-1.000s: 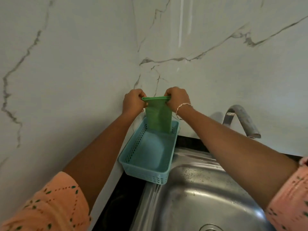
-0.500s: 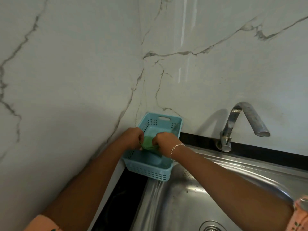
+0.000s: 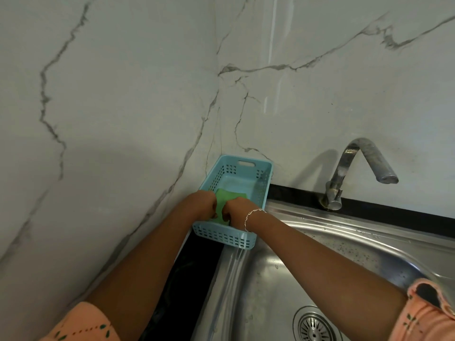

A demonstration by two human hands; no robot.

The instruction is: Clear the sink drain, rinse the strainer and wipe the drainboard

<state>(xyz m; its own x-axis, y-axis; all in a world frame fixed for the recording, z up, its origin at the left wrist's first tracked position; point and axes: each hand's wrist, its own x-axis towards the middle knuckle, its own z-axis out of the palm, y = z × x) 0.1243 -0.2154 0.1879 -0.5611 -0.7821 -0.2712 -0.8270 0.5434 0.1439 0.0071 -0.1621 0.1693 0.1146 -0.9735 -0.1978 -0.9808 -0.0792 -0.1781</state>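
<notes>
A green cloth (image 3: 227, 195) lies folded on the floor of a light blue slotted basket (image 3: 225, 238) in the wall corner. My left hand (image 3: 203, 204) and my right hand (image 3: 235, 211) are both inside the basket, fingers curled down onto the near edge of the cloth. The steel sink (image 3: 270, 286) lies to the right, with the round drain strainer (image 3: 314, 327) at the bottom edge of the view.
A curved steel tap (image 3: 357, 166) stands behind the sink on a black counter strip (image 3: 394, 212). Marble walls (image 3: 123, 94) meet in the corner behind the basket. Dark counter (image 3: 187, 279) runs left of the sink rim.
The cloth was held up stretched between both hands above the basket; both hands have since come down with it, and it now lies flat in the basket.
</notes>
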